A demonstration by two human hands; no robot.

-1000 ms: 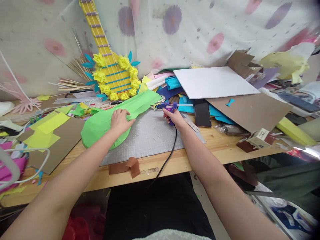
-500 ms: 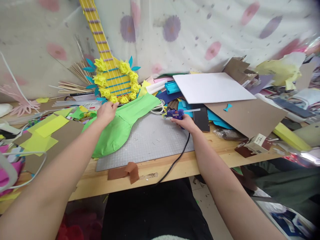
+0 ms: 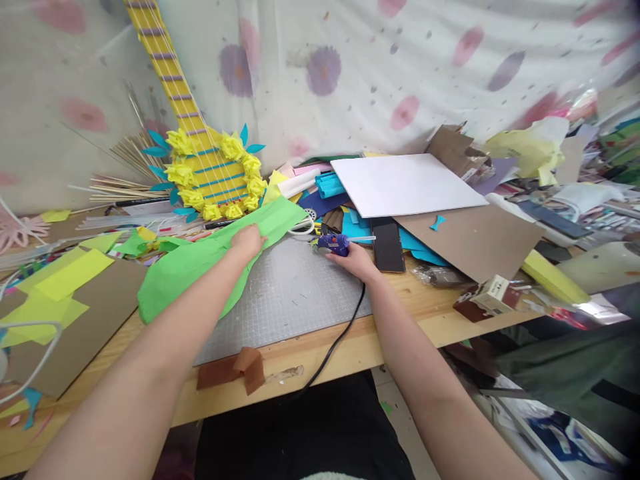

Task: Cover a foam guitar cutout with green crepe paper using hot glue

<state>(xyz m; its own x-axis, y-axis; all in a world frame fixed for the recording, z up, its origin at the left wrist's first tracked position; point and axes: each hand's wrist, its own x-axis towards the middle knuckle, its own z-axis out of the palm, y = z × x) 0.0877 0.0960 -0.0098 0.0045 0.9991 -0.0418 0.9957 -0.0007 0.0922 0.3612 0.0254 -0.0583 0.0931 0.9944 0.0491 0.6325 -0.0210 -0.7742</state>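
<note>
A bright green paper-covered piece (image 3: 185, 272), broad at one end and narrowing to a neck, lies over the grey cutting mat (image 3: 300, 293). My left hand (image 3: 249, 243) is closed on its neck part, the fingertips partly hidden against the green paper. In my right hand (image 3: 356, 261) is a blue glue gun (image 3: 333, 244), a clear glue stick (image 3: 361, 239) poking out of its back end. The gun's nozzle points left toward the white-handled scissors (image 3: 301, 231). Its black cord (image 3: 334, 348) trails down over the table's front edge.
Behind, a yellow paper guitar (image 3: 216, 177) with yellow roses leans on the curtain. A white board (image 3: 407, 185) and brown cardboard (image 3: 480, 237) lie at right, beside a black phone (image 3: 388, 245). Yellow paper sheets (image 3: 75, 275) lie left; a brown paper strip (image 3: 220, 375) rests in front.
My left hand has moved right, from the green piece's upper left edge onto its neck. The green piece has shifted and turned slightly. My right hand still holds the glue gun.
</note>
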